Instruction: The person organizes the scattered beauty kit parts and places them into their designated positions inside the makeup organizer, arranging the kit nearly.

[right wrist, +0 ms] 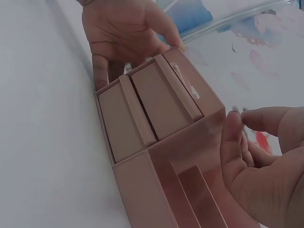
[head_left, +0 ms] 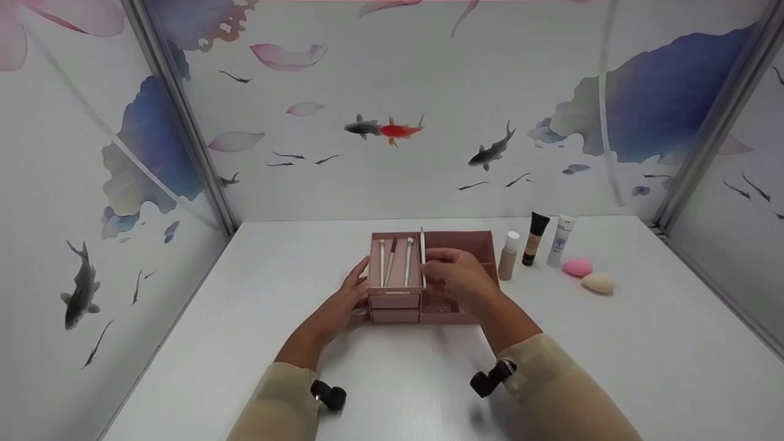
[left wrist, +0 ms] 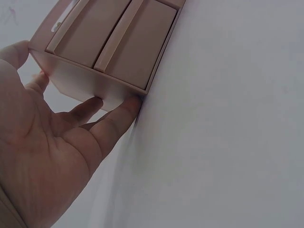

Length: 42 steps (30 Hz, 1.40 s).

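A pink makeup organizer [head_left: 396, 300] stands on the white table, with two drawers [left wrist: 137, 42] at its front left. In the tray [head_left: 399, 245] on top lie two slim white brushes [head_left: 408, 263] and a brown one [head_left: 390, 263]. My left hand [head_left: 335, 309] rests against the organizer's left side, fingers fairly straight and thumb by the upper edge. Above the organizer's open right part, my right hand [head_left: 462, 275] pinches a slim white stick [head_left: 422, 260] between thumb and forefinger. It resembles the white brushes, but its ends are too unclear to name it surely.
Right of the organizer stand a foundation bottle [head_left: 507, 260], a black-capped tube [head_left: 535, 242] and a white-topped tube [head_left: 560, 242]. A pink sponge [head_left: 577, 267] and a beige sponge [head_left: 598, 282] lie beyond them. A printed wall panel [head_left: 398, 184] rises behind the table.
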{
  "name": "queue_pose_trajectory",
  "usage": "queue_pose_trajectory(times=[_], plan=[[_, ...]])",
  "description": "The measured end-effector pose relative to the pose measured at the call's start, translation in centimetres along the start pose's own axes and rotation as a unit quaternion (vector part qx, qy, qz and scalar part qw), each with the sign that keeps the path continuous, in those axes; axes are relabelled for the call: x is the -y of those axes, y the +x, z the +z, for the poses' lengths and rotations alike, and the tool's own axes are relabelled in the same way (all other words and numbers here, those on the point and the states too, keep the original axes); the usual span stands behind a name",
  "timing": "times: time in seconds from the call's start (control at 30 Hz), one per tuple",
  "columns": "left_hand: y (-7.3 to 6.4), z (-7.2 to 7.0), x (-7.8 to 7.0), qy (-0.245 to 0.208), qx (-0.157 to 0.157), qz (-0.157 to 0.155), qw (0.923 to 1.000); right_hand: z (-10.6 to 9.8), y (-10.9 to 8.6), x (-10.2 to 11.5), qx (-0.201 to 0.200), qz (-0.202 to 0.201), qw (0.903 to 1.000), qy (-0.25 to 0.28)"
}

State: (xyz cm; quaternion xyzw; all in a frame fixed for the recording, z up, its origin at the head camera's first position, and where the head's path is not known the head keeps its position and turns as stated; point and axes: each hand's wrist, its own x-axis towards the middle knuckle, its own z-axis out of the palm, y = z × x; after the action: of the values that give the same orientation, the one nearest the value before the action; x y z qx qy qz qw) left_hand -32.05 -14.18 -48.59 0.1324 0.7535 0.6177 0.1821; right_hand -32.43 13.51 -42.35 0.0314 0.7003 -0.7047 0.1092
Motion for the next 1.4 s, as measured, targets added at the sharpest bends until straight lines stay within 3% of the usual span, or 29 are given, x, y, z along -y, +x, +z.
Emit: queue_pose_trajectory(times=[0.13,0.73,1.07,1.4], plan=[[0.0,0.0,0.0,0.015,0.0,0.004,0.9999,0.4,0.5,0.3,-0.003,0.004,1.0,-0.004],[0.3,0.1,0.1,-0.002,-0.001,-0.004,1.0,0.6,1.5,0.0,-0.016,0.013,0.9995,-0.024],[0.2,0.2,-0.3,-0.014,-0.003,-0.01,0.9998,0.4,1.3,-0.1,-0.008,-0.009,0.9997,-0.023],[-0.1,0.1,-0.3,0.005,-0.004,-0.008,0.9999,-0.3,1.0,0.0,-0.022,0.003,0.9994,-0.028]])
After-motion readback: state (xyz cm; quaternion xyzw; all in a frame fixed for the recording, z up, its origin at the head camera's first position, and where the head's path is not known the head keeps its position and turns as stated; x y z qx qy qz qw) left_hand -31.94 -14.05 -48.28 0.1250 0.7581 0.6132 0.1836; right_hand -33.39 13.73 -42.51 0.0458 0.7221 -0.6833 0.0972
